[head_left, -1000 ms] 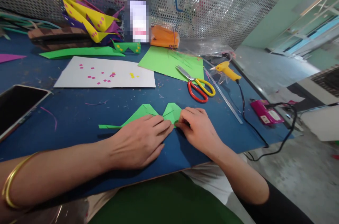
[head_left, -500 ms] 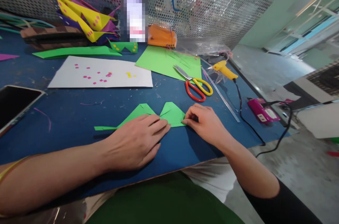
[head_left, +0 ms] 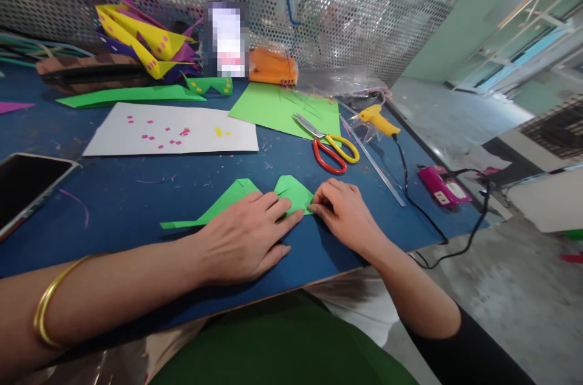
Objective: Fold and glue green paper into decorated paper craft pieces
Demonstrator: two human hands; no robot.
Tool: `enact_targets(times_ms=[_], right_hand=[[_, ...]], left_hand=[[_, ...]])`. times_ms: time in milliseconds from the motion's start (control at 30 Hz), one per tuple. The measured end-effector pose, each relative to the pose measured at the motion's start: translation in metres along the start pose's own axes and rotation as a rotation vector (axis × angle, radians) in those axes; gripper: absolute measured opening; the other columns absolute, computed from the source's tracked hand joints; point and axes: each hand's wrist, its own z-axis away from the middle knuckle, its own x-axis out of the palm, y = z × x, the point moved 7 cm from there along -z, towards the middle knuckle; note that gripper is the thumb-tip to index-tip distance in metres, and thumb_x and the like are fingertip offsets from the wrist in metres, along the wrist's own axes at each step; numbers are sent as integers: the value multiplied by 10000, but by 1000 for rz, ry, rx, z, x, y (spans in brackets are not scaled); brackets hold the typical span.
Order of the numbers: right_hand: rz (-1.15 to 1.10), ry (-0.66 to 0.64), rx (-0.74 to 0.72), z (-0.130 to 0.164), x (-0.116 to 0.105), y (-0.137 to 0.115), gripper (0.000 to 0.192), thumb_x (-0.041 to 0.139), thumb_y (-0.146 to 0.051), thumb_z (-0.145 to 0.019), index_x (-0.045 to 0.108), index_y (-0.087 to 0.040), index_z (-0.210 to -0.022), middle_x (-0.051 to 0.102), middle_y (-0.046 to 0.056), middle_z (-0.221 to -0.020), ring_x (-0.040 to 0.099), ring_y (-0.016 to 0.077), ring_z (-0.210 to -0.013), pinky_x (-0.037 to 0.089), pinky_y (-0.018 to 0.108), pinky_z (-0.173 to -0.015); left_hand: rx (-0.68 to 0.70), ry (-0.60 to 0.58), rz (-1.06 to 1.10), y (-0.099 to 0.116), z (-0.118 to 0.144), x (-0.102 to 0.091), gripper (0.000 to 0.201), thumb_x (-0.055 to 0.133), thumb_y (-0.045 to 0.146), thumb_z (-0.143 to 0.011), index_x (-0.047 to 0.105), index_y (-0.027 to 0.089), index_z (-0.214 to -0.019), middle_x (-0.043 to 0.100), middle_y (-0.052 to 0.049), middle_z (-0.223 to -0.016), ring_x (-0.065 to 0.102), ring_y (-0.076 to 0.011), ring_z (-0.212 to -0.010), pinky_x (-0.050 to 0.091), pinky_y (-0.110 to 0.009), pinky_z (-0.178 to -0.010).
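A folded piece of green paper [head_left: 294, 194] lies on the blue table near its front edge, with two peaks pointing away from me and a thin strip reaching left. My left hand [head_left: 248, 233] rests flat across its middle, fingers stretched out and pressing on the lower edge; it hides part of the paper. At the right end, my right hand [head_left: 344, 212] pinches the paper's corner between thumb and fingers. Beyond the hands lie scissors [head_left: 321, 136] with one red and one yellow handle, partly over a light green sheet [head_left: 259, 107].
White paper [head_left: 173, 145] with small pink and yellow pieces lies behind the hands. A phone [head_left: 31, 187] is at left, a yellow glue gun [head_left: 380, 121] and pink power strip [head_left: 444, 186] at right. Folded yellow paper [head_left: 155, 45] and an orange packet [head_left: 273, 66] stand against the mesh.
My left hand has slid right along the paper's lower edge, its fingertips now closer to my right hand. The right hand keeps its pinch. The view has shifted slightly.
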Motion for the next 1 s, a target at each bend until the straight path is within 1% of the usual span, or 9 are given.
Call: enact_targets(times_ms=[100, 200, 267, 333, 533, 600, 733, 867, 1000], right_hand=[[-63, 192, -29, 10, -15, 1, 121, 583, -174, -947, 619, -211, -837, 668, 0, -854, 626, 179, -845, 420, 355, -843], [14, 438, -110, 32, -30, -10, 155, 512, -167, -986, 642, -190, -1069, 733, 43, -989, 663, 187, -940, 433, 380, -948], [93, 393, -240, 43, -22, -28, 246, 490, -131, -985, 597, -131, -1207, 744, 83, -1071, 677, 192, -997, 426, 389, -1004], [182, 303, -334, 50, -10, -45, 287, 479, -124, -982, 578, -67, -1244, 737, 129, -1132, 674, 219, -1070, 432, 396, -1018], [353, 237, -369, 60, 8, -66, 386, 460, -154, -969, 564, 69, -1267, 682, 233, -1249, 635, 312, -1195, 456, 448, -1013], [380, 229, -364, 62, 10, -68, 418, 459, -172, -963, 555, 89, -1275, 664, 254, -1272, 622, 331, -1217, 462, 462, -1014], [351, 218, -305, 65, 8, -63, 441, 433, -194, -969, 526, 49, -1324, 657, 221, -1303, 594, 307, -1261, 445, 460, -1063], [393, 304, -199, 70, -2, -48, 434, 455, -233, -970, 523, 19, -1317, 687, 233, -1229, 639, 305, -1187, 450, 472, -1064], [468, 325, -182, 72, -4, -44, 445, 469, -235, -959, 506, 8, -1331, 702, 237, -1180, 662, 319, -1124, 446, 500, -1051]], left_hand=[[-23, 5, 15, -1, 0, 0, 432, 499, 368, -963, 549, 182, -1350, 583, -78, -1064, 541, -267, -943, 401, -415, -784], [-26, 3, 23, -1, 1, 0, 439, 506, 361, -958, 545, 183, -1358, 579, -80, -1076, 537, -269, -952, 405, -418, -794], [-27, -6, 21, -1, 1, 0, 440, 510, 356, -955, 541, 187, -1360, 579, -78, -1069, 536, -269, -941, 404, -419, -787], [-29, -12, 22, -1, 0, 0, 447, 519, 353, -949, 536, 189, -1364, 580, -73, -1051, 534, -265, -914, 400, -416, -774], [-25, 4, 17, -1, -1, -1, 424, 547, 342, -931, 562, 185, -1325, 583, -73, -1023, 531, -259, -886, 391, -405, -769], [-24, 8, 14, -1, -1, -2, 417, 556, 338, -925, 569, 185, -1312, 589, -78, -1030, 535, -260, -891, 395, -400, -773], [-22, 23, 3, -1, -1, -4, 421, 548, 339, -933, 562, 185, -1325, 603, -88, -1050, 553, -262, -913, 407, -390, -780], [-24, 23, -6, -1, 1, -3, 422, 521, 349, -954, 558, 186, -1341, 609, -97, -1075, 564, -270, -948, 421, -405, -802], [-33, 14, -7, -1, 1, -2, 422, 511, 345, -958, 557, 194, -1350, 609, -101, -1082, 565, -276, -954, 431, -419, -807]])
